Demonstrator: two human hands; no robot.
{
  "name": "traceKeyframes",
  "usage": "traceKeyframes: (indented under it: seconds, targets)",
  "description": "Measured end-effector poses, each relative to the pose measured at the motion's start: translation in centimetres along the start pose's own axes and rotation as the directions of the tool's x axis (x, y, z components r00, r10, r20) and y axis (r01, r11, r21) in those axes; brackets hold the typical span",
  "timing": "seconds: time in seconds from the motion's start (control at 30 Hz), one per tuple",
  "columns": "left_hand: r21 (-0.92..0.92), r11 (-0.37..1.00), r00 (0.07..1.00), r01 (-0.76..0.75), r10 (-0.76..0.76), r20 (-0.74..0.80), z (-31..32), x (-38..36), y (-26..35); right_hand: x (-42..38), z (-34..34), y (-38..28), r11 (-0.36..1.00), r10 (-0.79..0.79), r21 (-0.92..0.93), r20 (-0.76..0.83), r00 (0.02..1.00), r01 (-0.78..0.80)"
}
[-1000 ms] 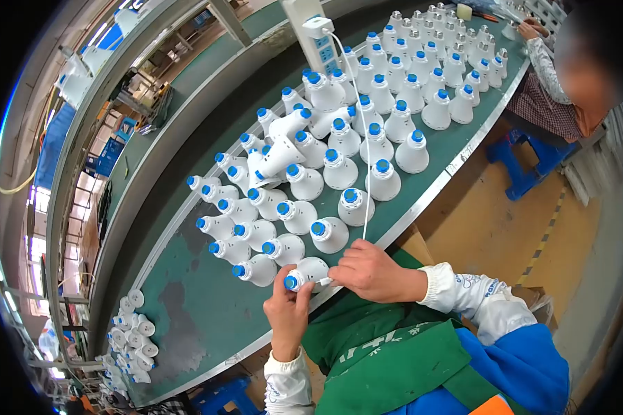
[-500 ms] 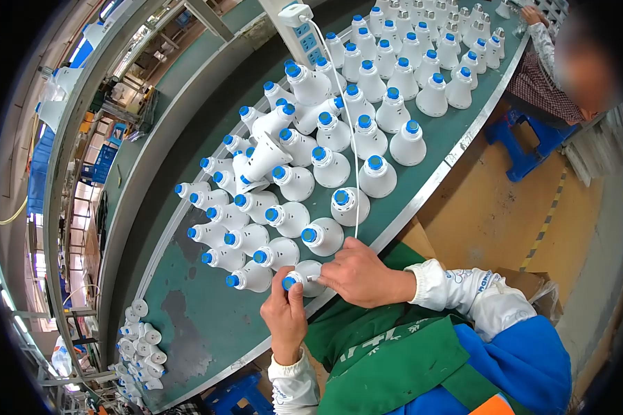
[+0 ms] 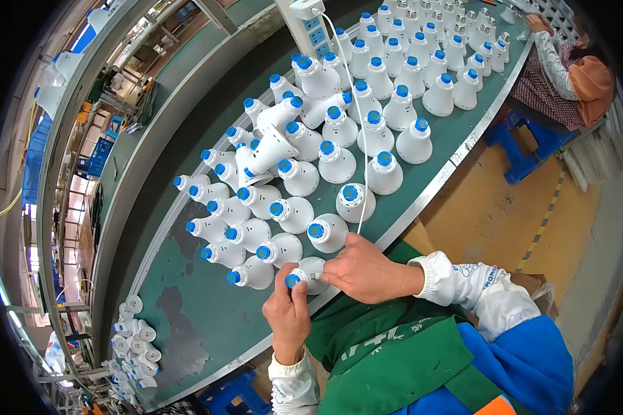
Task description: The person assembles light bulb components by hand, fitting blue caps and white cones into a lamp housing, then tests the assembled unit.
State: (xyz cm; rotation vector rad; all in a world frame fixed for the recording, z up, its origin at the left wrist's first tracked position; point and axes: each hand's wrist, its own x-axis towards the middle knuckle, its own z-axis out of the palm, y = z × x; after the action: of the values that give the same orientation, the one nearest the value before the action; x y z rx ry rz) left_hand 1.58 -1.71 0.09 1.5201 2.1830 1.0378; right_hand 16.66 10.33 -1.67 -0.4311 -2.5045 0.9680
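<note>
My left hand (image 3: 287, 315) is closed around the neck of a white cone-shaped bulb housing (image 3: 310, 266) with a blue cap, pinching it between thumb and forefinger. The housing tilts toward me at the bench's near edge. My right hand (image 3: 370, 273) is closed at the housing's right side, a small pale tip showing between the fingers and the housing. A white cable (image 3: 364, 166) runs down into this hand; the fingers hide most of its end. Close beyond my hands stand similar housings, including one blue-capped housing (image 3: 327, 232).
Several rows of blue-capped housings cover the green bench (image 3: 221, 332), a few lying stacked on others. The cable hangs from a power strip (image 3: 315, 31) on a post. Small white parts (image 3: 138, 339) lie at lower left. A co-worker (image 3: 567, 76) sits beside a blue stool (image 3: 522, 145).
The view has shifted slightly. Both hands keep their hold at the same housing, with little visible movement. The co-worker's head has turned or leaned away.
</note>
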Motion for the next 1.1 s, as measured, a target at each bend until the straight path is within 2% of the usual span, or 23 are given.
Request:
traceKeyframes:
  seconds: [0.07,0.13,0.17,0.23,0.47,0.73,0.8,0.87,0.93,1.0,1.03,1.1]
  targets:
    - [0.006,1.000,1.000,-0.008,0.008,0.004,0.0,0.1,0.0,-0.1,0.1,0.2,1.000,-0.005,0.009,-0.007,1.000,0.005]
    - [0.012,1.000,1.000,-0.016,0.016,0.009,0.0,0.1,0.0,0.0,-0.1,0.5,0.997,-0.079,-0.015,0.022,0.997,0.079]
    - [0.014,1.000,1.000,-0.016,0.016,0.015,0.0,0.1,0.1,0.1,-0.3,0.6,0.997,-0.078,-0.015,0.023,0.997,0.078]
    - [0.015,1.000,1.000,-0.015,0.015,0.022,-0.1,0.2,0.0,0.6,-0.7,0.5,0.996,-0.072,-0.037,0.124,0.990,0.077]
    - [0.062,0.998,0.998,-0.032,0.028,0.052,-0.2,0.3,-0.1,1.3,-0.5,0.4,0.999,-0.036,-0.013,0.169,0.985,0.039]
    - [0.071,0.997,0.998,-0.018,0.014,0.058,-0.4,0.3,0.2,0.7,-0.3,0.2,1.000,-0.024,-0.010,0.055,0.998,0.025]
    - [0.199,0.980,0.999,-0.007,-0.003,0.050,-0.6,0.1,0.4,0.6,-0.5,0.2,0.999,-0.019,-0.039,0.040,0.999,0.021]
    - [0.170,0.985,1.000,0.018,-0.018,-0.001,-0.9,-0.1,1.1,0.5,-0.8,0.3,0.998,-0.016,-0.066,0.024,1.000,0.017]
    - [0.139,0.990,0.998,0.039,-0.033,-0.047,-0.9,-0.4,1.2,0.3,-1.1,0.4,0.998,-0.059,-0.036,-0.103,0.993,0.055]
    - [0.061,0.993,0.992,-0.100,0.105,-0.070,-0.6,-0.6,0.8,0.2,-1.1,0.6,0.997,-0.070,-0.036,-0.118,0.991,0.067]
    - [0.061,0.993,0.992,-0.101,0.105,-0.069,-0.5,-0.5,0.9,0.2,-1.0,0.6,0.996,-0.084,-0.035,-0.130,0.988,0.080]
    - [0.176,0.964,0.977,-0.201,0.210,-0.035,-0.1,-0.3,1.1,0.2,-0.6,0.5,0.996,-0.090,-0.041,-0.143,0.986,0.085]
